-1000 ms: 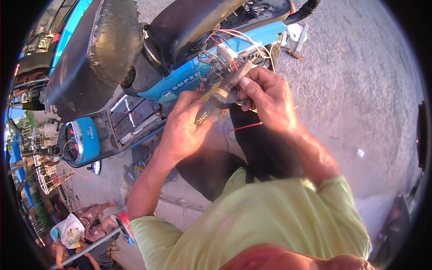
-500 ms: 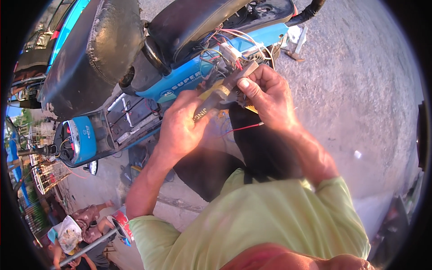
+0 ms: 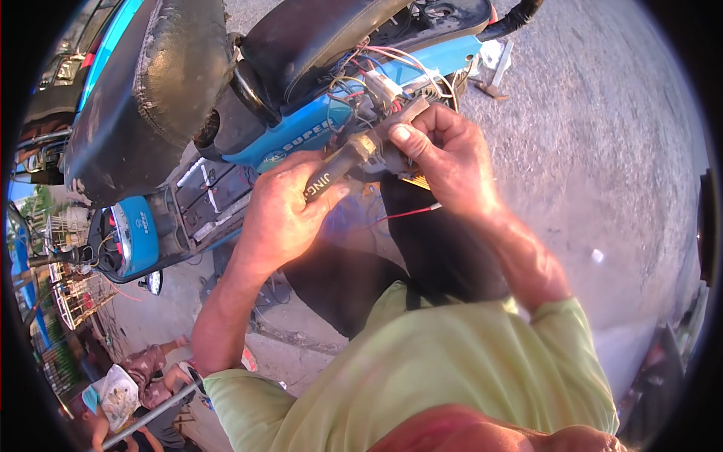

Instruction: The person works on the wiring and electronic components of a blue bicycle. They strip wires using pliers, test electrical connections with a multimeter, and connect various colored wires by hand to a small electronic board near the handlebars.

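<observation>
My left hand (image 3: 282, 207) is closed round a dark-handled tool (image 3: 331, 169) with yellow lettering, a brass-coloured collar and a flat metal end. That end points up and right, toward the fingers of my right hand (image 3: 452, 154). My right hand is pinched shut, thumb against fingers, beside the flat end; what lies in its grip is hidden. Under the tool sits a dark part with yellow ridges (image 3: 416, 181). A red wire (image 3: 403, 215) with a pale tip hangs below. Just beyond the hands, a white connector (image 3: 384, 87) and several coloured wires spill from the blue bike body (image 3: 290, 143).
Black seats (image 3: 301, 49) rise above the blue body. An open footwell (image 3: 207, 196) lies to the left, beside a blue front panel (image 3: 139, 233). A hammer (image 3: 493, 90) rests on the grey ground at far right. Another person (image 3: 143, 384) is at lower left, near a metal pole.
My left hand has shifted a little left and down, its tool's handle moving with it. My right hand has moved slightly left and stays pinched by the flat end.
</observation>
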Demonstrator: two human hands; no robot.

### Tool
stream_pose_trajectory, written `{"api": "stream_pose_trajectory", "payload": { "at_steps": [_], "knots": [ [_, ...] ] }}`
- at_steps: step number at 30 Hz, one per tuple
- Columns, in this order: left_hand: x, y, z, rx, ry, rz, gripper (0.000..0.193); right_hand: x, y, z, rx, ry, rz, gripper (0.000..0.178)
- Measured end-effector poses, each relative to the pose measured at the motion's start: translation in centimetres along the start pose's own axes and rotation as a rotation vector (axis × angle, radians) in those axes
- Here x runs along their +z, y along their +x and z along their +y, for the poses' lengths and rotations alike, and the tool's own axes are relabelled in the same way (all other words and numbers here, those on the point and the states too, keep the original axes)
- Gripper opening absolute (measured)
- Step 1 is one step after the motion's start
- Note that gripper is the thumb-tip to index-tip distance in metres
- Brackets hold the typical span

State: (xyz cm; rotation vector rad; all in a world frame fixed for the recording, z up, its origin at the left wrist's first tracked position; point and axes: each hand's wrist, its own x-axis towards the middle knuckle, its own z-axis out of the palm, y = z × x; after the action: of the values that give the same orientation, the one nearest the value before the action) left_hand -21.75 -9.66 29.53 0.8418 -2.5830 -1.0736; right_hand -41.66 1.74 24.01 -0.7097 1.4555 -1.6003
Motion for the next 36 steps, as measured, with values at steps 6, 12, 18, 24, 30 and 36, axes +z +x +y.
{"api": "stream_pose_trajectory", "payload": {
  "at_steps": [6, 12, 18, 24, 30, 36],
  "knots": [
    [-0.8, -0.3, 0.1, -0.199, -0.191, -0.194, 0.026, -0.1, -0.4, 0.1, -0.008, -0.041, -0.032, 0.024],
    [-0.5, -1.2, -1.2, -0.333, -0.451, -0.306, 0.039, 0.1, -0.8, 0.3, -0.013, 0.014, -0.071, 0.017],
    [-0.3, -1.7, -0.9, -0.396, -0.436, -0.334, 0.037, 0.2, -1.1, 0.0, 0.033, 0.038, -0.054, 0.015],
    [0.2, -3.4, -0.8, -0.237, -0.275, -0.216, 0.037, 0.5, -1.4, 0.7, 0.009, 0.117, -0.045, 0.014],
    [1.3, -5.4, -1.3, -0.217, -0.185, -0.07, 0.033, 0.6, -1.4, 0.7, 0.008, 0.138, -0.029, 0.015],
    [1.5, -5.1, -1.4, -0.182, -0.165, -0.057, 0.032, 1.0, -1.5, 0.8, -0.007, 0.156, -0.019, 0.017]
  ]
}}
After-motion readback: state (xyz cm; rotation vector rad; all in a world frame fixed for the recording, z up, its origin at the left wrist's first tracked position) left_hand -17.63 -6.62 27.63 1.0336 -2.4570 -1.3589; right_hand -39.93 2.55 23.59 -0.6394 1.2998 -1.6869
